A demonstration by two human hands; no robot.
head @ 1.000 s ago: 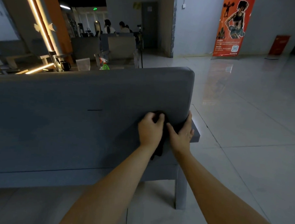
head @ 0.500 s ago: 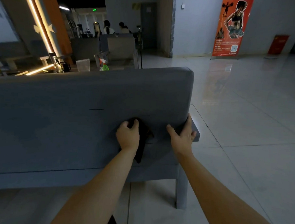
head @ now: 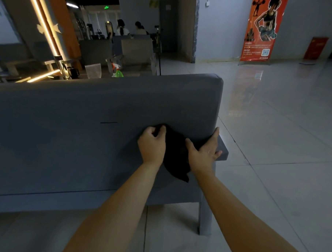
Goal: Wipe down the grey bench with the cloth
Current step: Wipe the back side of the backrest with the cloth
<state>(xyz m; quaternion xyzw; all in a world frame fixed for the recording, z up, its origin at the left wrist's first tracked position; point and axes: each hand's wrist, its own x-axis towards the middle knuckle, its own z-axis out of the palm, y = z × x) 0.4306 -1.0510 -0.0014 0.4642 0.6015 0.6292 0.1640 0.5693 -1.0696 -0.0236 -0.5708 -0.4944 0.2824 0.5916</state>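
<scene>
Cloth (head: 176, 156) slid right, hanging vertical in gripping left hand (head: 152, 146); right hand (head: 203, 152) flat

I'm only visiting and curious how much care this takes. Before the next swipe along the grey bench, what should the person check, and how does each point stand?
1. Cloth in hand: the left hand grips the dark cloth: ok.
2. Cloth on the surface: it lies against the backrest of the grey bench: ok.
3. Bracing: the right hand rests flat at the bench's end: ok.
4. Cloth gathered up: a tail hangs loose below the hands: not ok.
5. Cloth clean or damp: too dark to see: cannot tell.
</scene>
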